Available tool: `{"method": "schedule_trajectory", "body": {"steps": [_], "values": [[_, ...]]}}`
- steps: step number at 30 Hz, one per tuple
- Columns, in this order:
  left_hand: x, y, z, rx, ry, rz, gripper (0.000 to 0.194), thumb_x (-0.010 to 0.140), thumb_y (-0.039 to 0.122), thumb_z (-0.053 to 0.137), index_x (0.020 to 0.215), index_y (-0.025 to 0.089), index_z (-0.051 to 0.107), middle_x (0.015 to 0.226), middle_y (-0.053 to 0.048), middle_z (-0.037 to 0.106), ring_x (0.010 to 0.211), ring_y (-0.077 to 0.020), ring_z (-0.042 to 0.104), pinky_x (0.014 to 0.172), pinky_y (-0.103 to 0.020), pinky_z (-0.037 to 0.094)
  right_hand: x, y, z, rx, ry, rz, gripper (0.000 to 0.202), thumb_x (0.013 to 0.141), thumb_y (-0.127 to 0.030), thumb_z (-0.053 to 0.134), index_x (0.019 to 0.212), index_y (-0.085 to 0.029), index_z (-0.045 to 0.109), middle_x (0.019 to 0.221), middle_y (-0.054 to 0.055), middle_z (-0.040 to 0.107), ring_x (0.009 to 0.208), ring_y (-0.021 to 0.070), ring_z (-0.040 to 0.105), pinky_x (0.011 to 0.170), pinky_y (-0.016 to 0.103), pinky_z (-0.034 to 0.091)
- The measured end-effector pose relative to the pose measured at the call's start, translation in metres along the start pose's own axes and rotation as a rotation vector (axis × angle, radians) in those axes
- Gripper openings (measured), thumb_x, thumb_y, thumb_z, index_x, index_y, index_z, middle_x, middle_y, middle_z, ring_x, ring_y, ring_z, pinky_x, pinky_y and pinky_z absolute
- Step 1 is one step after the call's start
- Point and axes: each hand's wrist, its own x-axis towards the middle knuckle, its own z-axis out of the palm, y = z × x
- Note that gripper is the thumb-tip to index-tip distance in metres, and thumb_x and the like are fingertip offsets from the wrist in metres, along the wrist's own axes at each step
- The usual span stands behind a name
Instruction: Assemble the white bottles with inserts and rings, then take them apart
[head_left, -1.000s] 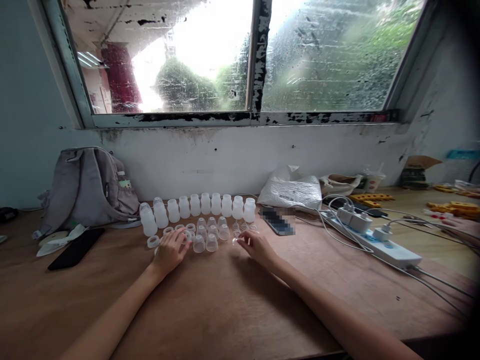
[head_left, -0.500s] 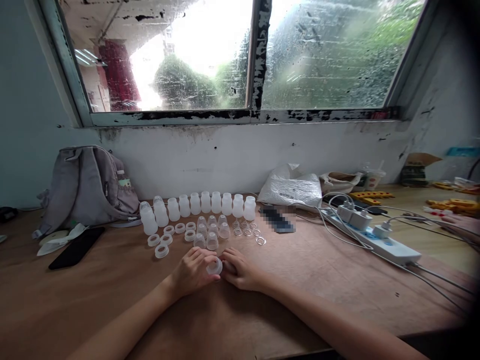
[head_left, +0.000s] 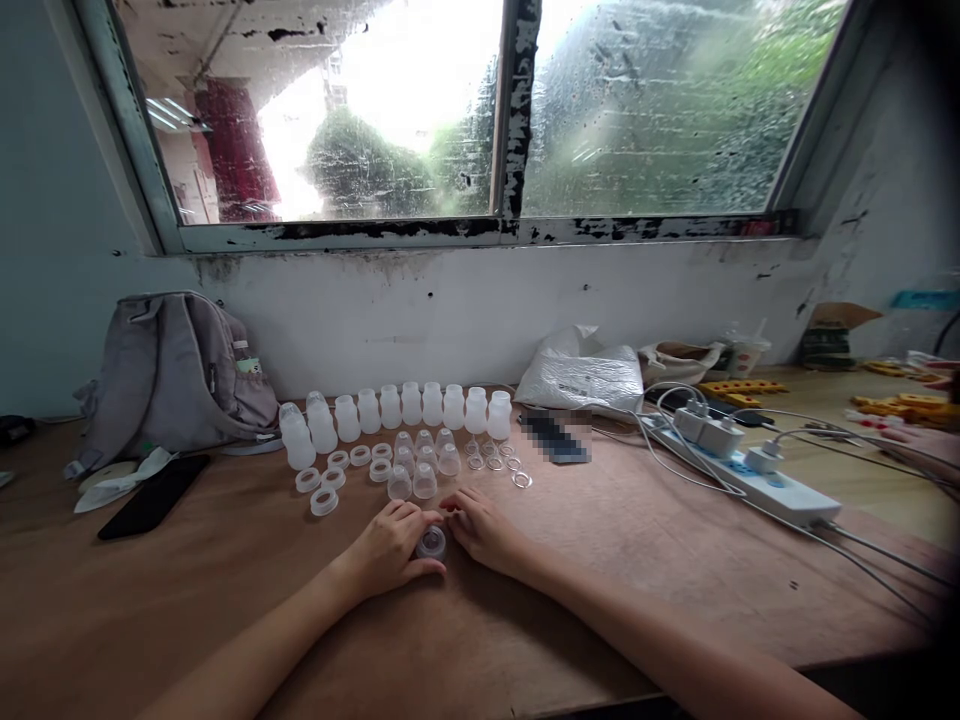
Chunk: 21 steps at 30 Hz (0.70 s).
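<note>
My left hand [head_left: 394, 550] is curved around a translucent bottle collar [head_left: 430, 543], its thumb on the near side and fingers on the far side. The collar lies with its round opening facing up, and a clear piece shows in its middle. Just to the right is my right hand [head_left: 484, 530], fingers curled together beside the collar; anything in them is hidden. Beyond my hands stand several clear bottle caps [head_left: 424, 481]. Loose collars [head_left: 324, 501] lie to their left, and small clear rings [head_left: 521, 480] to their right. Frosted baby bottles [head_left: 411, 405] form a row behind.
A grey backpack [head_left: 172, 370] and a black phone [head_left: 154, 497] are at left. On the right are a white power strip [head_left: 787, 495] with cables, a silver bag [head_left: 581, 372] and a blurred-out dark item [head_left: 556, 438]. Another person's hand [head_left: 915, 443] shows at the far right edge.
The collar has gone from tilted between my hands to flat, opening upward, slightly nearer me. My left fingers have spread around it, and my right hand has shifted slightly away from me.
</note>
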Motion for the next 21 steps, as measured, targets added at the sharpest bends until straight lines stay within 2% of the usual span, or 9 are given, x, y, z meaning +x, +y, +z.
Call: {"method": "schedule_trajectory", "body": {"steps": [3,5,9,11,17,21], "values": [[0.000,0.002,0.000,-0.019,0.045,-0.009,0.049,0.073,0.053,0.049,0.108,0.018,0.048,0.098,-0.009,0.057,0.090,-0.0219,0.052,0.081,-0.036,0.041,0.000,0.000,0.000,0.009,0.004,0.002,0.024,0.072,-0.007,0.044,0.091,-0.019,0.053,0.089,0.005,0.056,0.087,0.0186,0.050,0.077,0.032,0.040],[-0.001,0.004,0.002,-0.045,0.095,-0.057,0.043,0.076,0.047,0.048,0.108,0.019,0.048,0.103,-0.010,0.054,0.095,-0.0222,0.050,0.082,-0.036,0.041,0.000,0.000,0.000,0.017,0.004,-0.001,0.025,0.072,-0.007,0.044,0.092,-0.019,0.053,0.090,0.005,0.056,0.087,0.0185,0.050,0.077,0.032,0.040],[-0.001,0.006,0.009,-0.184,0.121,-0.206,0.018,0.081,0.033,0.044,0.084,0.020,0.056,0.083,-0.005,0.057,0.078,-0.0168,0.054,0.071,-0.029,0.045,0.000,-0.005,-0.003,0.034,-0.013,-0.016,0.029,0.069,-0.005,0.044,0.093,-0.020,0.052,0.089,0.005,0.056,0.088,0.0184,0.050,0.078,0.031,0.040],[0.000,0.006,0.011,-0.299,0.124,-0.285,0.018,0.082,0.030,0.043,0.075,0.019,0.056,0.073,-0.002,0.056,0.066,-0.0134,0.054,0.062,-0.025,0.045,-0.001,-0.010,-0.007,0.054,-0.030,-0.030,0.033,0.068,-0.004,0.043,0.095,-0.020,0.051,0.089,0.004,0.055,0.088,0.0178,0.049,0.079,0.031,0.039],[0.003,0.008,0.011,-0.695,0.186,-0.496,0.022,0.081,0.038,0.043,0.075,0.019,0.053,0.063,0.003,0.054,0.054,-0.0100,0.050,0.052,-0.021,0.042,-0.003,-0.024,-0.015,0.145,-0.129,-0.111,0.049,0.063,-0.004,0.045,0.109,-0.021,0.042,0.095,0.004,0.053,0.083,0.0165,0.050,0.075,0.029,0.041],[0.004,0.008,0.009,-0.878,0.186,-0.553,0.022,0.082,0.040,0.042,0.077,0.021,0.051,0.066,0.003,0.053,0.053,-0.0092,0.050,0.049,-0.020,0.042,-0.003,-0.027,-0.012,0.177,-0.116,-0.059,0.033,0.074,-0.015,0.045,0.107,-0.020,0.042,0.093,0.004,0.054,0.078,0.0150,0.052,0.070,0.026,0.042]]}}
